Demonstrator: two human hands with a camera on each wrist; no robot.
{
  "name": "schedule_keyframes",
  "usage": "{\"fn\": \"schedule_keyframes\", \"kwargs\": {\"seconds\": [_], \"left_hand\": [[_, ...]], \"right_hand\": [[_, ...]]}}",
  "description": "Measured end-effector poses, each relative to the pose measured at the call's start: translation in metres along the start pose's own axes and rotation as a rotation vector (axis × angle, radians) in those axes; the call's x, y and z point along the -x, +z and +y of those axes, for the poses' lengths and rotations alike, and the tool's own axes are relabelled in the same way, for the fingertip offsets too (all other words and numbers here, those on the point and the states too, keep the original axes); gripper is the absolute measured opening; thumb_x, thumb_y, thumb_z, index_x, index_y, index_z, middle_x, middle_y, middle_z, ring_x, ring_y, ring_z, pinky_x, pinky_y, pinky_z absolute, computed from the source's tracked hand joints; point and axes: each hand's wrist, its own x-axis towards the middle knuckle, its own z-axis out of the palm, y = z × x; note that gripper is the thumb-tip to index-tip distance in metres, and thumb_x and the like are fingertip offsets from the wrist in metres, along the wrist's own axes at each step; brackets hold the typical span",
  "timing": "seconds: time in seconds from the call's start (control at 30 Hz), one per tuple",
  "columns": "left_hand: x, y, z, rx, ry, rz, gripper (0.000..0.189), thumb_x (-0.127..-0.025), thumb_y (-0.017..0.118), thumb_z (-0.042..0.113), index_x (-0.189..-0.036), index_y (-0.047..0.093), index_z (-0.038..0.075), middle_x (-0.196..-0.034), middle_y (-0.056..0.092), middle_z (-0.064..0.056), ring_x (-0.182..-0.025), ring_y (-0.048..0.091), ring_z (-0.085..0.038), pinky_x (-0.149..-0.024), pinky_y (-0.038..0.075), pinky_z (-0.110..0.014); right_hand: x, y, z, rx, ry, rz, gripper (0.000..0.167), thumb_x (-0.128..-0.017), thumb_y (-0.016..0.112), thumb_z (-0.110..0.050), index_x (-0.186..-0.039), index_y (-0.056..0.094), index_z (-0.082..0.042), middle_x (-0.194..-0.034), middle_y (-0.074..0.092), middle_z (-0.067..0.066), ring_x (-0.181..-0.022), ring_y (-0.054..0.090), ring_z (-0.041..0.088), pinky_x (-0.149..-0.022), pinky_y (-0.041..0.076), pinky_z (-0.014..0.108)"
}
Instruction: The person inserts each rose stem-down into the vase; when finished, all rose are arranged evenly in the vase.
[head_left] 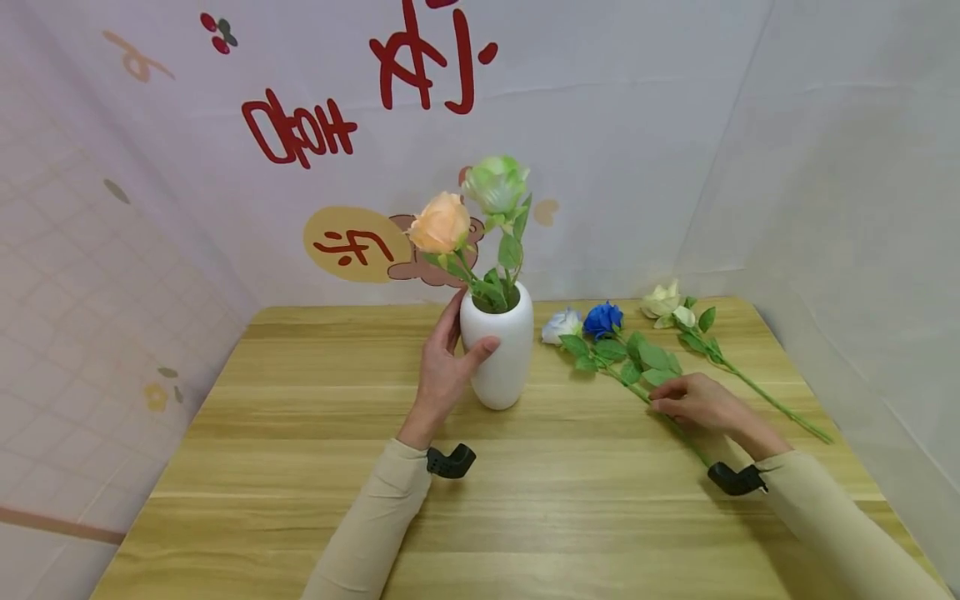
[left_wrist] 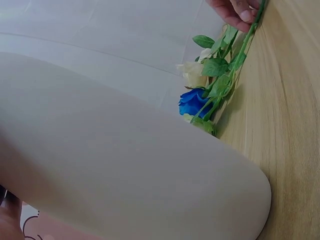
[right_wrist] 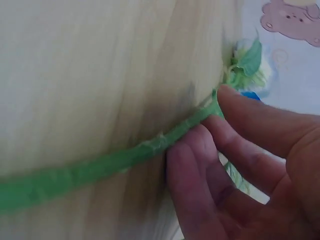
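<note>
My left hand [head_left: 442,367] holds a white vase [head_left: 501,367] upright on the table, thumb across its front and fingers round its left side. A peach rose [head_left: 441,223] and a green-white rose [head_left: 497,185] stand in it. In the left wrist view the vase [left_wrist: 125,150] fills much of the picture. Over on the right, my right hand [head_left: 701,404] pinches a green rose stem [right_wrist: 115,162] between thumb and fingers, low over the table. A pale blue rose [head_left: 562,326] and a deep blue rose [head_left: 603,319] lie beyond that hand; their stems overlap, so I cannot tell which one it holds.
A cream rose [head_left: 662,300] with a bud lies farther right, its stem [head_left: 780,404] slanting toward the table's right edge. The wooden table [head_left: 300,433] meets a printed cloth backdrop [head_left: 622,167] behind. Cloth walls also flank both sides.
</note>
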Motion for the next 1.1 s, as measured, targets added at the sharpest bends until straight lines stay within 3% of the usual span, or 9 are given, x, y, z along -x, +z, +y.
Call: {"fn": "schedule_keyframes", "kwargs": {"seconds": [0.1,0.27,0.57,0.73,0.87,1.1], "left_hand": [[-0.001,0.001,0.0,0.0,0.011,-0.004,0.111,-0.082,0.073,0.07,-0.162,0.032,0.005,-0.165,0.036,-0.007,-0.149,0.037,-0.018,-0.122,0.031,-0.034],[-0.002,0.003,0.0,0.0,0.028,-0.012,0.109,-0.082,0.074,0.069,-0.162,0.034,0.007,-0.164,0.037,-0.005,-0.148,0.038,-0.017,-0.121,0.032,-0.033],[-0.001,0.001,0.0,0.012,0.021,0.004,0.107,-0.081,0.074,0.069,-0.162,0.035,0.011,-0.163,0.039,-0.004,-0.147,0.04,-0.016,-0.121,0.033,-0.034],[-0.002,-0.001,0.001,0.004,0.033,0.007,0.109,-0.082,0.074,0.069,-0.162,0.034,0.008,-0.163,0.039,-0.005,-0.148,0.04,-0.017,-0.121,0.033,-0.033],[-0.001,-0.002,0.001,0.002,0.038,0.014,0.11,-0.082,0.074,0.069,-0.161,0.034,0.004,-0.163,0.039,-0.008,-0.148,0.04,-0.019,-0.121,0.033,-0.035],[0.002,-0.001,0.003,0.005,0.015,0.002,0.112,-0.081,0.074,0.071,-0.162,0.034,0.006,-0.164,0.038,-0.005,-0.147,0.041,-0.018,-0.121,0.034,-0.036]], "right_hand": [[-0.003,0.003,-0.001,0.051,-0.003,0.033,0.022,-0.099,0.073,-0.023,-0.101,0.077,-0.001,-0.078,0.067,0.002,-0.067,0.059,0.015,-0.057,0.049,0.027],[-0.003,0.004,-0.003,0.049,0.011,0.014,0.017,-0.099,0.072,-0.02,-0.092,0.075,-0.004,-0.075,0.064,0.001,-0.068,0.06,0.017,-0.057,0.051,0.028],[0.0,0.003,-0.01,-0.171,0.089,-0.12,0.026,-0.1,0.07,-0.016,-0.113,0.071,0.008,-0.101,0.073,0.009,-0.084,0.065,0.02,-0.07,0.06,0.032],[-0.002,0.006,-0.01,-0.3,0.091,-0.179,0.038,-0.101,0.07,-0.017,-0.125,0.066,0.013,-0.105,0.073,0.01,-0.085,0.069,0.018,-0.073,0.062,0.032],[-0.001,0.009,-0.012,-0.409,0.072,-0.227,0.039,-0.105,0.065,-0.019,-0.128,0.065,0.013,-0.102,0.07,0.01,-0.079,0.066,0.013,-0.072,0.061,0.029],[0.01,0.01,-0.021,-0.537,0.002,-0.242,0.046,-0.107,0.062,-0.019,-0.134,0.056,0.017,-0.109,0.069,0.014,-0.086,0.066,0.011,-0.073,0.06,0.026]]}}
